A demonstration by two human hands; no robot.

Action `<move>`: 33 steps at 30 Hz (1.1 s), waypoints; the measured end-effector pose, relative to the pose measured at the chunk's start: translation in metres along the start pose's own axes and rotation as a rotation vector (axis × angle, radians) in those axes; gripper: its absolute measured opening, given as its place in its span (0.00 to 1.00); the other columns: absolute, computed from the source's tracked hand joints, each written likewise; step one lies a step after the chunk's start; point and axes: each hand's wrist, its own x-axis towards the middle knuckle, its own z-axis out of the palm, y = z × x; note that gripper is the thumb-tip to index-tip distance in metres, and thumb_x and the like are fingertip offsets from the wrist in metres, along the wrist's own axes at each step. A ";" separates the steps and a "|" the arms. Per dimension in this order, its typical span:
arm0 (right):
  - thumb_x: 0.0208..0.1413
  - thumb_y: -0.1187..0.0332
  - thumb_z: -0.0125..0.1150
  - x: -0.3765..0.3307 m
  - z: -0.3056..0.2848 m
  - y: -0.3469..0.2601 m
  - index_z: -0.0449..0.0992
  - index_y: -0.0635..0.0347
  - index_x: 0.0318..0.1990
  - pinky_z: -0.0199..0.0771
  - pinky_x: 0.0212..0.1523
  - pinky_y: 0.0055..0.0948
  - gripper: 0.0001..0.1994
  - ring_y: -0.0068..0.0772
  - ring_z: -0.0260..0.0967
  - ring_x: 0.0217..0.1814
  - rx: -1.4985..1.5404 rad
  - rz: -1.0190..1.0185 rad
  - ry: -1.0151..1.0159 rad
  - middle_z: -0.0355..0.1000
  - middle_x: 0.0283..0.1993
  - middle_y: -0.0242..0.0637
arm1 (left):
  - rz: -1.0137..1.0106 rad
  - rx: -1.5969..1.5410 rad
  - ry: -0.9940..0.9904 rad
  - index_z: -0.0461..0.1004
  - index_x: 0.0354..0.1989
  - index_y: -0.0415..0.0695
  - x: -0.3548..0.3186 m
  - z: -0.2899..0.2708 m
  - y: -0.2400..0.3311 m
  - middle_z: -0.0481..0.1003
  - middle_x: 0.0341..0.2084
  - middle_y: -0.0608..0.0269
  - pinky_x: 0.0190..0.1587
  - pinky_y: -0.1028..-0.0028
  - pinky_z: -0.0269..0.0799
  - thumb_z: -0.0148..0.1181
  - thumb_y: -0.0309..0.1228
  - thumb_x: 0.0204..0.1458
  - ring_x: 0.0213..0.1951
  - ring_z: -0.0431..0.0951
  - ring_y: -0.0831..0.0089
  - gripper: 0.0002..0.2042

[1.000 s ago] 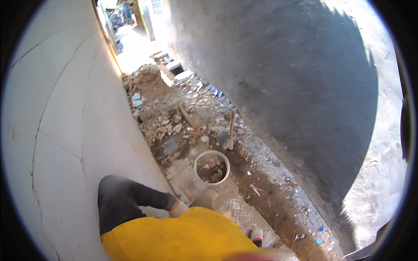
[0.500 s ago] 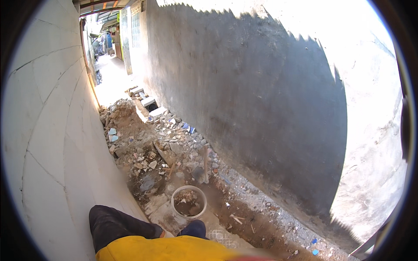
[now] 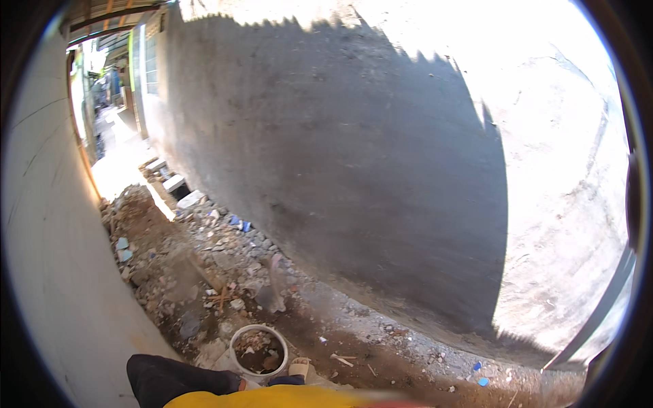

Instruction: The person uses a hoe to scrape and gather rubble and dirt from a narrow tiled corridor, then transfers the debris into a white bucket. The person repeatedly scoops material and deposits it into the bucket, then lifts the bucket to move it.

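Note:
Neither of my hands shows in the head view; what they hold, if anything, cannot be seen. My yellow top fills the lower edge, with my dark-trousered leg bent at the left. Just beyond my legs stands a round white bucket, partly filled with brown soil and broken chunks. Close to its right side is my foot in a light sandal. Past the bucket, a blurred flat-bladed digging tool stands in the rubble; its exact kind is unclear.
A rubble heap with stones and tile shards lies at the far left. A white wall rises close on my left, and a grey plastered wall runs along the right. Pale blocks edge a dark opening near the sunlit passage.
My view has turned to the right, so the walls, rubble and bucket sit further left. The bucket also appears lower, and my sandalled foot now shows beside it.

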 end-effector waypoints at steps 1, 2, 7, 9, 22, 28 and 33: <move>0.69 0.61 0.64 0.004 -0.007 0.005 0.82 0.63 0.55 0.83 0.28 0.47 0.15 0.48 0.83 0.34 -0.037 -0.011 0.003 0.82 0.32 0.47 | -0.002 -0.003 0.001 0.86 0.53 0.49 0.010 -0.009 -0.001 0.86 0.48 0.51 0.50 0.55 0.81 0.68 0.47 0.59 0.48 0.86 0.48 0.19; 0.69 0.61 0.64 0.009 -0.013 0.007 0.82 0.63 0.55 0.83 0.28 0.47 0.16 0.48 0.83 0.34 -0.084 -0.030 0.003 0.82 0.32 0.47 | -0.001 -0.005 0.003 0.86 0.53 0.49 0.020 -0.017 -0.001 0.86 0.48 0.51 0.50 0.55 0.81 0.68 0.47 0.59 0.48 0.86 0.48 0.19; 0.70 0.62 0.65 0.027 -0.024 0.002 0.83 0.66 0.54 0.87 0.30 0.48 0.16 0.47 0.83 0.34 0.306 0.042 0.135 0.83 0.35 0.50 | 0.007 -0.010 0.002 0.86 0.53 0.49 0.061 -0.049 -0.001 0.86 0.48 0.51 0.50 0.55 0.81 0.68 0.47 0.59 0.48 0.86 0.48 0.19; 0.70 0.63 0.68 0.026 -0.016 -0.008 0.84 0.66 0.52 0.89 0.32 0.50 0.14 0.46 0.83 0.32 0.179 -0.079 0.127 0.83 0.37 0.49 | 0.011 -0.008 -0.002 0.86 0.53 0.49 0.073 -0.057 -0.001 0.86 0.48 0.51 0.50 0.55 0.81 0.68 0.47 0.58 0.48 0.86 0.48 0.19; 0.69 0.63 0.63 -0.017 -0.018 -0.092 0.82 0.60 0.40 0.77 0.25 0.39 0.10 0.36 0.73 0.25 0.085 0.053 -0.012 0.75 0.28 0.38 | 0.120 0.019 -0.190 0.86 0.53 0.49 -0.001 0.017 0.012 0.86 0.47 0.51 0.50 0.54 0.81 0.68 0.47 0.58 0.48 0.86 0.48 0.20; 0.71 0.61 0.64 0.012 -0.034 -0.122 0.78 0.58 0.55 0.81 0.25 0.38 0.13 0.36 0.75 0.24 0.075 0.094 -0.092 0.77 0.33 0.38 | 0.142 -0.050 -0.263 0.86 0.53 0.49 -0.024 0.043 0.052 0.86 0.47 0.51 0.50 0.54 0.81 0.68 0.47 0.58 0.48 0.86 0.48 0.20; 0.71 0.61 0.64 0.022 -0.037 -0.132 0.77 0.59 0.58 0.82 0.24 0.40 0.15 0.37 0.77 0.25 -0.047 0.058 -0.078 0.78 0.35 0.41 | 0.135 -0.087 -0.278 0.86 0.53 0.49 -0.037 0.056 0.073 0.86 0.47 0.51 0.50 0.54 0.81 0.68 0.47 0.58 0.48 0.86 0.48 0.20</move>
